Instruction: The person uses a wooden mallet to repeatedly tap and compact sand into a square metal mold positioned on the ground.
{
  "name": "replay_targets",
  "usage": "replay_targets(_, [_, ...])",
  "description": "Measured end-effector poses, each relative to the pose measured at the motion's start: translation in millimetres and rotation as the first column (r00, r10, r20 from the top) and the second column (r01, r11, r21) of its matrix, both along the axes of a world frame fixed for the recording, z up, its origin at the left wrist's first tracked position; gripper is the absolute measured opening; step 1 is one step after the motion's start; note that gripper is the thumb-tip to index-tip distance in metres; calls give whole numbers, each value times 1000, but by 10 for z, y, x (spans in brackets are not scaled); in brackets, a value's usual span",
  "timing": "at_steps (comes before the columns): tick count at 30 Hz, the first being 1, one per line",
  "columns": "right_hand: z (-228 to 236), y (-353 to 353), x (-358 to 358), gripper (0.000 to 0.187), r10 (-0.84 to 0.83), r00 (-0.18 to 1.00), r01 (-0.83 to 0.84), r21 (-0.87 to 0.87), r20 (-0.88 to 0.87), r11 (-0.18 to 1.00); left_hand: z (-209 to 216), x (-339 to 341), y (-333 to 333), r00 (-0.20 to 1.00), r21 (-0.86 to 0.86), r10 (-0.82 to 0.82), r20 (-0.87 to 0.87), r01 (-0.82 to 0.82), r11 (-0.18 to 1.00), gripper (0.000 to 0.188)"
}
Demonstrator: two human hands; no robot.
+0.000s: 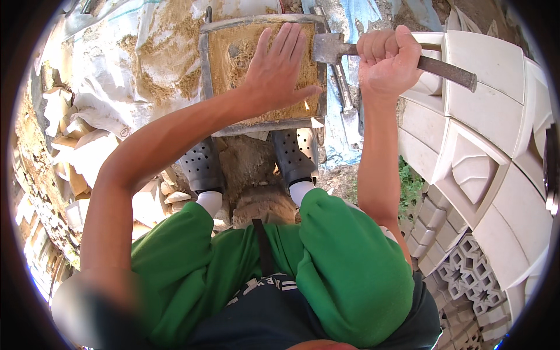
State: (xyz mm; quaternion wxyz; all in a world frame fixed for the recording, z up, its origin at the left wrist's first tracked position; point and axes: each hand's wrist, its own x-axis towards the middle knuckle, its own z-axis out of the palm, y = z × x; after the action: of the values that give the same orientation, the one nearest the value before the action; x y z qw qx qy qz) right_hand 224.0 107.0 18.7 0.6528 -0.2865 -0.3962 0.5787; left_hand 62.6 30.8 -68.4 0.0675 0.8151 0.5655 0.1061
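Head view: the square grey metal mould of tan sand (263,73) is pressed by the flat, released left hand (279,65). A rusty metal hammer (396,57) is clenched by the right hand's (386,58) fingers (376,45).

Harsh sunlight, hard shadows, fisheye-bent edges, dark rim.

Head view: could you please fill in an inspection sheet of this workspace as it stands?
Surface: bare earth with stones and loose sand.
Job's things: square metal mould filled with sandy mix; hammer-like tool.
Clutter: pale sacks, rubble pieces.
Grippers: left hand flat, open, pressing on the mix; right hand closed around the tool's handle.
Cables: nothing seen.
Surroundings: stacked white patterned cast blocks on the right; grey perforated shoes below the mould.
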Motion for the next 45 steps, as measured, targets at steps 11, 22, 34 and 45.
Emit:
replay_targets(11, [498, 44, -271, 43, -56, 961, 44, 49, 270, 998, -44, -126, 108, 1000, -14, 25, -1, -25, 1000, 114])
replay_targets(22, [87, 134, -267, 45, 116, 875, -90, -77, 470, 993, 73, -72, 138, 1000, -71, 27, 9, -27, 997, 117])
replay_targets(34, [206, 87, -244, 43, 165, 868, -170, -32, 469, 985, 90, -206, 149, 999, -131, 45, 14, -43, 991, 120])
replay_targets(45, [424, 64, -281, 43, 103, 905, -110, -5, 413, 994, 151, -218, 124, 993, -132, 66, 101, -52, 990, 121])
